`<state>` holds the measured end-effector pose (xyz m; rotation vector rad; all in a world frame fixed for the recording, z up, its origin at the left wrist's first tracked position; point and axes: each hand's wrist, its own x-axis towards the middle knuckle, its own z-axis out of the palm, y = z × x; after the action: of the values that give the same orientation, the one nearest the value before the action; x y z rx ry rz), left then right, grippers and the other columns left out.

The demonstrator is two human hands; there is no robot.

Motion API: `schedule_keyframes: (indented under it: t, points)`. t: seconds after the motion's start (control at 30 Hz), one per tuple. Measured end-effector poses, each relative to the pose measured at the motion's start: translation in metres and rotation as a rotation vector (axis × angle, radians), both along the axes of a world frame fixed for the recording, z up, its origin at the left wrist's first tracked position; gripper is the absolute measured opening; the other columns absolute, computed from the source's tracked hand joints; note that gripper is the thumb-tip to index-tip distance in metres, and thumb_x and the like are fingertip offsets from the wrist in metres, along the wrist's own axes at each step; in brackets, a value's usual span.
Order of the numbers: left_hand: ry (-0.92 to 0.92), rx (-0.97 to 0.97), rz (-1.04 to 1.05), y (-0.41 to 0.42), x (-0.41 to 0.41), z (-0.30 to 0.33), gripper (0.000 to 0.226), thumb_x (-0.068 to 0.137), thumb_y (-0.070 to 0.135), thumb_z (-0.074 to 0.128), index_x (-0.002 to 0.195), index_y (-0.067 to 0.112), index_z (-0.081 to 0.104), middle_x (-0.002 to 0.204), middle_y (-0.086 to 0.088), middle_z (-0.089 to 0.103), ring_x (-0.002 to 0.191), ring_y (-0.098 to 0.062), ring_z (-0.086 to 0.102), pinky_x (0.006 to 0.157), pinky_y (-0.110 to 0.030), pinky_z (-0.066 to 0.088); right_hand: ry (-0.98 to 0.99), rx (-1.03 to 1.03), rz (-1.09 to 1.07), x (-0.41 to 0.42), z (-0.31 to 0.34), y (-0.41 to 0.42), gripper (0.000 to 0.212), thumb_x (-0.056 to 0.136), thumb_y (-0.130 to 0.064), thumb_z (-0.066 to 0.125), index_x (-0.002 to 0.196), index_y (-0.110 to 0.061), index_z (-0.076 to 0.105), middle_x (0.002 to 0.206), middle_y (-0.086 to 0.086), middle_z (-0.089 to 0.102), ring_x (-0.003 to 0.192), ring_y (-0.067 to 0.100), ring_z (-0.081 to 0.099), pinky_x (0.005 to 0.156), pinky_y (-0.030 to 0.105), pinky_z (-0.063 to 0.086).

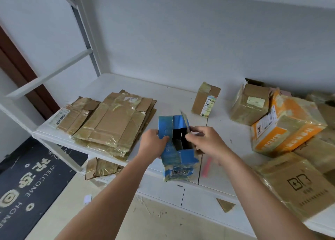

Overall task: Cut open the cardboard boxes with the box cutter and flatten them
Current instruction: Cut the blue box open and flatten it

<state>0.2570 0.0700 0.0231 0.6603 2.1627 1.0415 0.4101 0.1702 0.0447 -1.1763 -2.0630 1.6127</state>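
Note:
A blue cardboard box [178, 160] stands upright near the front edge of the white table [181, 98], its top flaps open and its dark inside showing. My left hand [154, 143] grips the box's left wall at the top. My right hand [204, 140] pinches the right top flap. A pink box cutter [206, 167] lies on the table just right of the box, under my right wrist. A stack of flattened boxes [112, 120] lies at the left of the table.
Taped boxes crowd the right: a small brown one [205, 99] at the back, a brown one [251, 104], an orange-and-white one [286, 125], a large printed one [299, 183]. Cardboard scraps [101, 168] hang below the table. A dark welcome mat [27, 185] lies on the floor.

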Motion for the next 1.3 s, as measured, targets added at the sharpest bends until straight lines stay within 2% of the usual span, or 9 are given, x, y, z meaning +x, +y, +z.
schedule_keyframes:
  t: [0.1,0.17,0.23,0.33,0.43,0.7,0.93,1.1,1.3]
  points:
    - [-0.027,0.004,-0.011,-0.002,-0.004,-0.001,0.019,0.095,0.023,0.063,0.110,0.011,0.065,0.095,-0.007,0.070,0.074,-0.018,0.070,0.053,-0.032,0.060,0.079,-0.263,-0.008,0.020,-0.007,0.014,0.025,0.096,-0.024,0.060,0.075,-0.023,0.074,0.065,-0.002,0.065,0.055,0.010,0.059,0.047,0.020,0.041]
    - [-0.002,-0.004,-0.046,-0.002,-0.002,-0.001,0.023,0.096,0.025,0.062,0.113,0.010,0.063,0.097,-0.006,0.069,0.076,-0.017,0.069,0.055,-0.033,0.060,0.101,-0.354,-0.070,0.031,-0.015,0.016,0.012,0.094,-0.028,0.065,0.099,-0.019,0.072,0.078,0.001,0.073,0.063,0.012,0.066,0.052,0.022,0.045]
    - [0.077,-0.006,-0.076,0.000,0.002,0.001,0.030,0.096,0.029,0.061,0.119,0.011,0.056,0.100,-0.005,0.066,0.079,-0.019,0.068,0.061,-0.038,0.061,0.182,-0.389,-0.159,0.036,-0.025,0.015,0.030,0.089,-0.027,0.071,0.118,-0.030,0.063,0.094,0.000,0.076,0.080,0.015,0.072,0.061,0.025,0.053]
    - [0.194,0.034,-0.108,0.000,0.010,-0.001,0.048,0.096,0.030,0.061,0.134,0.022,0.032,0.093,-0.005,0.062,0.080,-0.023,0.066,0.066,-0.044,0.060,0.127,0.006,-0.251,0.037,-0.033,0.012,0.041,0.086,-0.030,0.075,0.121,-0.042,0.057,0.108,-0.004,0.063,0.100,0.018,0.063,0.072,0.025,0.050]
    - [0.250,0.043,-0.151,-0.001,0.014,-0.002,0.052,0.096,0.035,0.060,0.137,0.025,0.030,0.094,-0.005,0.065,0.079,-0.019,0.065,0.071,-0.043,0.059,0.065,0.462,-0.206,0.037,-0.041,0.007,0.025,0.085,-0.027,0.074,0.110,-0.027,0.073,0.102,-0.005,0.056,0.104,0.026,0.054,0.086,0.032,0.046]
    - [0.439,-0.152,-0.245,0.008,0.022,0.011,0.085,0.074,0.061,0.074,0.129,0.018,0.027,0.089,0.003,0.055,0.078,-0.020,0.058,0.063,-0.035,0.051,-0.172,0.441,-0.026,0.043,-0.040,-0.010,0.084,0.064,-0.083,0.058,0.134,-0.036,0.059,0.110,-0.021,0.059,0.104,0.001,0.055,0.086,0.028,0.050]
    - [0.220,-0.096,-0.254,0.004,0.017,0.023,0.055,0.090,0.039,0.061,0.128,0.020,0.027,0.088,0.001,0.055,0.085,-0.022,0.062,0.080,-0.044,0.056,-0.216,0.377,-0.025,0.043,-0.036,-0.012,0.080,0.071,-0.073,0.068,0.140,-0.037,0.051,0.119,-0.021,0.055,0.107,0.002,0.054,0.089,0.030,0.051]
    - [-0.158,0.060,-0.126,-0.013,-0.004,0.035,0.015,0.099,0.024,0.048,0.101,0.011,0.056,0.088,-0.009,0.066,0.064,-0.017,0.071,0.053,-0.031,0.057,-0.259,0.339,-0.025,0.047,-0.034,-0.011,0.077,0.077,-0.066,0.068,0.144,-0.035,0.047,0.137,-0.011,0.055,0.119,0.010,0.052,0.096,0.034,0.049]
    - [-0.384,0.287,-0.007,-0.021,-0.005,0.044,0.019,0.097,0.001,0.048,0.092,0.006,0.065,0.075,-0.006,0.072,0.063,-0.015,0.072,0.053,-0.027,0.057,-0.310,0.526,-0.045,0.045,-0.012,-0.008,0.068,0.093,-0.052,0.056,0.153,-0.033,0.030,0.158,0.005,0.031,0.144,0.025,0.028,0.112,0.041,0.032]
